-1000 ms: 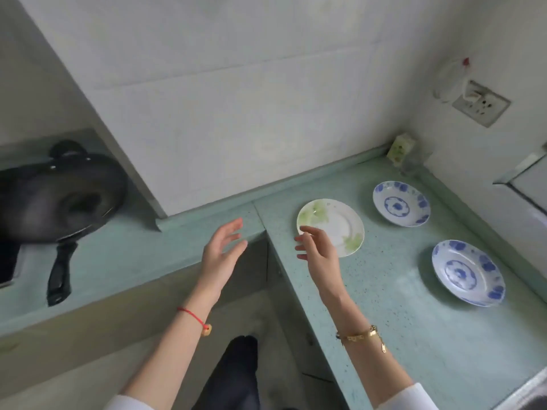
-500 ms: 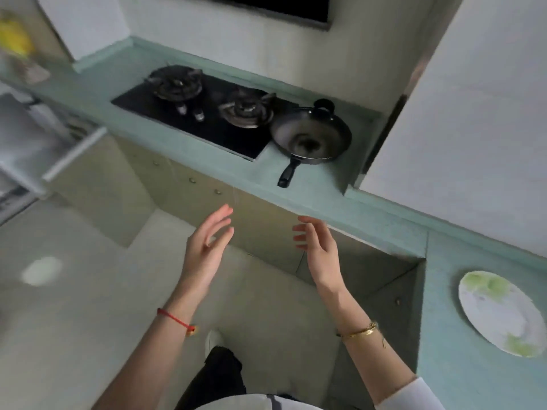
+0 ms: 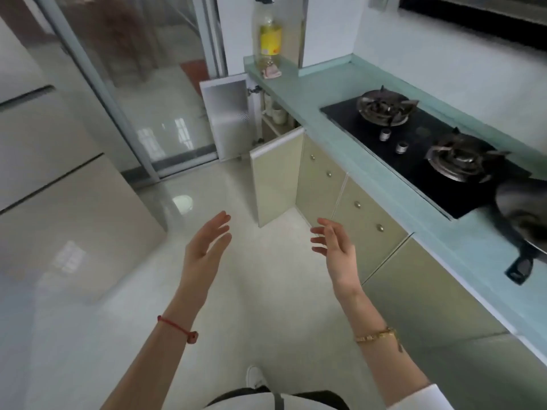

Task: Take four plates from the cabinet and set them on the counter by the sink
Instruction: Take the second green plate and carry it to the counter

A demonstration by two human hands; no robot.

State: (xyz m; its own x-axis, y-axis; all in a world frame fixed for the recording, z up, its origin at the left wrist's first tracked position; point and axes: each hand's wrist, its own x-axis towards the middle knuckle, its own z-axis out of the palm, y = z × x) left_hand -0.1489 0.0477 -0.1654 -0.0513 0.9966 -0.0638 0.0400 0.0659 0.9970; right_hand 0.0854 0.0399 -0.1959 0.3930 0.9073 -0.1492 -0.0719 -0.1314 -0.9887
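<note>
Left hand [image 3: 204, 250]: held out over the floor, fingers straight and together, palm turned inward, nothing grasped; a red string bracelet [image 3: 174, 325] is worn at the wrist.

Right hand [image 3: 337, 253]: held level with the left and well apart from it, fingers loosely spread, released and empty; a gold chain bracelet [image 3: 374, 335] is worn at the wrist.

Low cabinet [image 3: 275, 119]: set under the far end of the pale green stone table [image 3: 296, 93], well ahead of both hands, its opening turned left toward the floor. Pale crockery is seen on its shelf, too small to be told apart as plates.

Far cabinet door [image 3: 228, 113]: white inside, swung wide, standing near the glass sliding door [image 3: 142, 84].

Near cabinet door [image 3: 276, 176]: beige, jutting out over the floor, placed between the hands and the opening.

Table: its long axis runs from near right to far centre. A black glass hob [image 3: 420, 149] with two burners is sunk in it; a black frying pan [image 3: 521, 214] sits at the hob's near end, its handle overhanging the front edge. A clear bottle of yellow oil [image 3: 268, 34] and a pink cloth [image 3: 272, 73] are kept at the far end.

Glossy pale tiled floor [image 3: 236, 291]: open room is left between the beige cabinet fronts and a large pale appliance [image 3: 59, 187] at the left.
</note>
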